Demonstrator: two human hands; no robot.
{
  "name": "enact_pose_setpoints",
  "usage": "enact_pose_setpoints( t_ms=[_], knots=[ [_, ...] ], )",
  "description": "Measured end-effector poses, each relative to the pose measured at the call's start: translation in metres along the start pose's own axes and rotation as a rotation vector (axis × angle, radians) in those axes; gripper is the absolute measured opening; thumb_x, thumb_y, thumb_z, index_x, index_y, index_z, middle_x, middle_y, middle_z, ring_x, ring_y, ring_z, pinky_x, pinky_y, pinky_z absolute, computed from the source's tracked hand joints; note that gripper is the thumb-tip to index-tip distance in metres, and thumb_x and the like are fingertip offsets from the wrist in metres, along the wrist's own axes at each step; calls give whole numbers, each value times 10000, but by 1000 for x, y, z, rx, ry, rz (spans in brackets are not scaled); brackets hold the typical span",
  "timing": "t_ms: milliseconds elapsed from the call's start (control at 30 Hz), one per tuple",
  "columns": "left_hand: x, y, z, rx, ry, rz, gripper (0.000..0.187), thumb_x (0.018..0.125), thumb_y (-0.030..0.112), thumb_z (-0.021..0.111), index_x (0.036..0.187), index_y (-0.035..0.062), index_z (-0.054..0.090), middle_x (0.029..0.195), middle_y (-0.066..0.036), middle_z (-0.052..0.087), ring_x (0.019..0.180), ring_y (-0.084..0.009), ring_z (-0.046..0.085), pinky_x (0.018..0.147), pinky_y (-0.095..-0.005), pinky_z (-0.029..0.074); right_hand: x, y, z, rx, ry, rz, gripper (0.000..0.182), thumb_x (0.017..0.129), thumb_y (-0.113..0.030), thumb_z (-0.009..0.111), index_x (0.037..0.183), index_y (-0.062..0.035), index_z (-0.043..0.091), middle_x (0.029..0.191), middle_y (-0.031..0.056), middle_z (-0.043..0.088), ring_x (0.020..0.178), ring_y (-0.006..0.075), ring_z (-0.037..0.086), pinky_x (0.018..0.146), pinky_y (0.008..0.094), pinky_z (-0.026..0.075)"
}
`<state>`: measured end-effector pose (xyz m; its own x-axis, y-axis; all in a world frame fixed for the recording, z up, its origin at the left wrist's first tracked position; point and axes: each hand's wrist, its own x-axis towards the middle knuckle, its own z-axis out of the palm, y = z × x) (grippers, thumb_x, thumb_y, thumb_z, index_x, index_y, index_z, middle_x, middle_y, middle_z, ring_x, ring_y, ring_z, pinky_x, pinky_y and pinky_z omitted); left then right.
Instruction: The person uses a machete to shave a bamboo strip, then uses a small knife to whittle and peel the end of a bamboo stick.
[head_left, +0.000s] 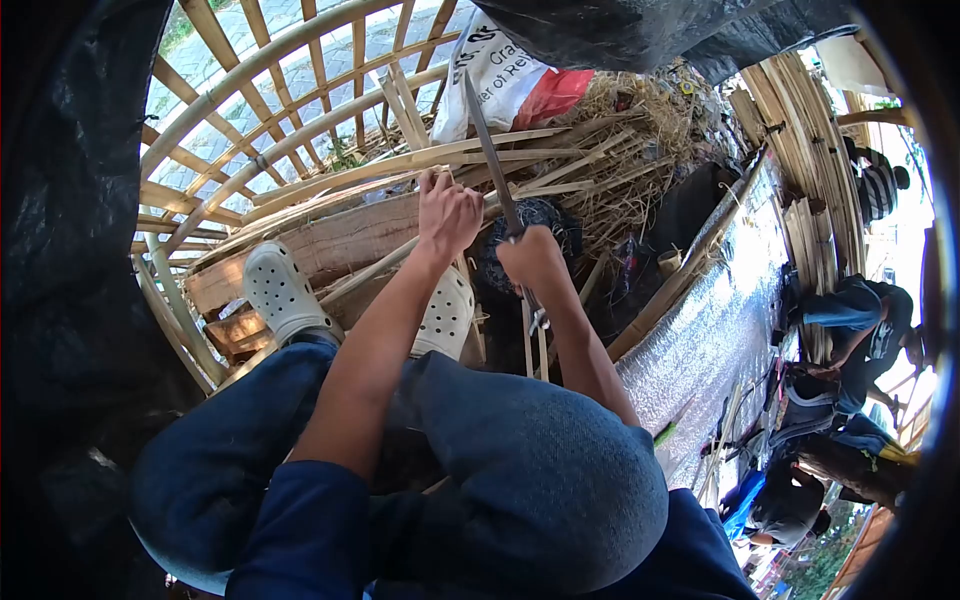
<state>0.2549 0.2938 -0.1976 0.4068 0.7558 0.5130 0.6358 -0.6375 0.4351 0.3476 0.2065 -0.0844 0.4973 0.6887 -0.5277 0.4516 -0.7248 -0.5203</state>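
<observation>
My right hand (532,260) is closed around the handle of a machete, whose long dark blade (488,145) points up and away from me. Just left of it, my left hand (450,215) is closed, with a bit of pale bamboo strip at its fingertips; most of what it grips is hidden. The two hands are apart. Below and behind my left hand lies a thick wooden plank (340,245). Long split bamboo strips (520,155) spread out beyond the hands.
A curved bamboo lattice (290,90) stands at the upper left. Shavings (640,130) and a printed white sack (490,80) lie ahead. A silver foil sheet (715,330) slopes at right, with several people (860,330) beyond. My pale clogs (280,290) are by the plank.
</observation>
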Motion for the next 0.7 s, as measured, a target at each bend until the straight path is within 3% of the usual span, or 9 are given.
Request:
enact_pose_setpoints(
  t_ms=[167,300,367,500,567,633,700],
  knots=[
    [3,0,-2,19,-32,-9,336,802,156,474,527,21,610,625,-99,629,798,-224,544,934,-402,312,20,-10,4,50,-32,-7,260,713,-119,557,540,73,532,461,120,508,395,212,533,398,342,427],
    [3,1,-5,-10,-12,-51,340,804,157,466,529,19,612,632,-100,633,806,-222,543,935,-398,312,-21,39,18,101,39,-146,252,727,-157,581,673,88,565,505,131,528,421,228,550,417,358,438],
    [4,4,-10,19,-65,-34,342,805,159,460,534,19,615,635,-97,635,811,-222,540,937,-399,309,-67,58,20,1,88,45,281,708,-193,598,775,79,627,783,288,622,825,401,633,721,416,493],
    [-1,0,-5,-43,7,-33,347,809,164,458,532,25,611,631,-95,631,806,-223,539,938,-401,306,-82,46,16,-133,89,160,302,713,-203,609,802,85,621,853,307,613,894,403,617,755,423,482],
    [2,2,-10,-16,-84,5,353,817,165,452,529,32,606,623,-95,625,803,-225,539,947,-407,302,-54,50,15,-28,108,43,289,708,-192,601,759,92,616,768,289,620,805,394,640,700,413,498],
    [4,-3,-5,2,-29,6,355,823,162,447,527,43,604,620,-94,621,804,-222,539,954,-407,297,-28,30,4,17,-32,68,275,705,-178,595,705,97,606,641,243,616,640,350,652,613,388,509],
    [3,0,-5,42,-93,-4,343,818,159,450,537,51,615,626,-87,625,807,-216,539,960,-407,294,-14,15,-9,150,-81,27,281,733,-132,580,548,71,521,445,104,483,375,208,509,365,345,393]
  ],
)
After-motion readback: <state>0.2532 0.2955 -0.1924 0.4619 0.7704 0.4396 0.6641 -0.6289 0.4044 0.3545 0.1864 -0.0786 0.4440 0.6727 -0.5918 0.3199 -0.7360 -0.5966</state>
